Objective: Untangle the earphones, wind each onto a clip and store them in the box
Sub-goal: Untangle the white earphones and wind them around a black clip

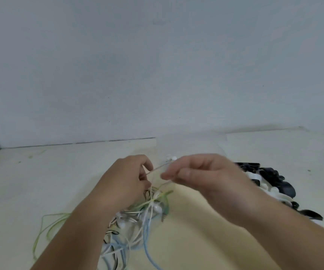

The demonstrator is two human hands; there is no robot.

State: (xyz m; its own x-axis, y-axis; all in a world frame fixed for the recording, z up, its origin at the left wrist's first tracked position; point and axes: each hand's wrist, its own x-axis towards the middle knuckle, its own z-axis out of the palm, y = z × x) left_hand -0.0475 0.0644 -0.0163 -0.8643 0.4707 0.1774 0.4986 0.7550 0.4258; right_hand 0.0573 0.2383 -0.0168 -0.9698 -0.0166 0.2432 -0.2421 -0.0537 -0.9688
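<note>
While the tangle of earphones [137, 217] lies heaped on the table [30, 182] at six o'clock, nothing looks wound or stored yet (no box shows). Just beyond it, the left hand [130, 178] and right hand [200, 176] each pinch one white cord [157, 168], taut between curled fingertips. Green, blue and black cords knot around it, which I judge the obstacle. At three o'clock waits a pile of black and white clips [270, 178]; farther, a pale wall [157, 65].
</note>
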